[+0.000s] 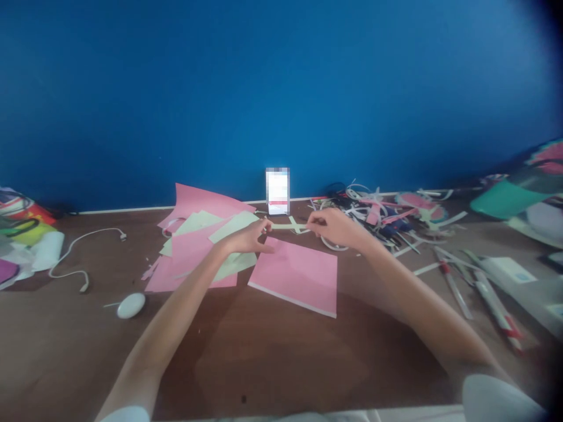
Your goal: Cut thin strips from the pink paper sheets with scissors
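Observation:
A narrow pale yellow-green paper strip [285, 226] stretches level between my two hands. My left hand [251, 236] pinches its left end between the fingertips, with the thumb lower, over the corner of a pink sheet. My right hand [336, 227] has its fingers curled closed at the strip's right end. Another short pale strip [294, 223] crosses near the right part of it; whether the two are joined I cannot tell. Below the hands lies the pink sheet [301, 275], with a white band along its near edge.
A phone [277, 190] stands upright against the blue wall. Pink and pale green papers [197, 252] lie piled at left, near a white oval object [131, 305] and a white cable [83, 237]. Paper scraps [378, 211] heap at right, beside a pen [453, 284] and a cutter-like tool [497, 308].

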A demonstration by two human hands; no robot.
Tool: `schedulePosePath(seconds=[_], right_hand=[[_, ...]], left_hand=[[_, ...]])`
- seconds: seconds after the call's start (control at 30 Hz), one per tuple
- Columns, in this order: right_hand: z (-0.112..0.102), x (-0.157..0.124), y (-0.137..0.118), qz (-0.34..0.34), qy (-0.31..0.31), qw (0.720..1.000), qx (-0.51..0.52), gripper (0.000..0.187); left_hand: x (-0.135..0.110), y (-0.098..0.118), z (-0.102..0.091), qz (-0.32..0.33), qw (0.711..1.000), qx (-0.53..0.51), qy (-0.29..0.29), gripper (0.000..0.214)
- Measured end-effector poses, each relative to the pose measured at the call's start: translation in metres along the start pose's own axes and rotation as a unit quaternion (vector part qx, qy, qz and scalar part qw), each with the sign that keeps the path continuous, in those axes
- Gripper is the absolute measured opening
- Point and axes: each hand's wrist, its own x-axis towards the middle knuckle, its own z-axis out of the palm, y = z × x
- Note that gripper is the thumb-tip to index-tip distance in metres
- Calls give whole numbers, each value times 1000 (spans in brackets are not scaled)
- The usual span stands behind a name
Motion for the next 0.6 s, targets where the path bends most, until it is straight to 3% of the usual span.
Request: schedulePosePath(seconds=[0.13, 0.4, 0.6], right_hand=[[-9, -1, 4, 16, 21, 999, 33, 23], [-6, 0, 3, -15, -10, 999, 34, 20], [-7, -1, 3, -23, 5, 1000, 11, 13]], left_hand=[[5, -4, 14, 16, 996, 92, -1, 83], [6, -2, 15, 3, 995, 104, -5, 65], [10, -6, 15, 6, 998, 65, 21, 38]])
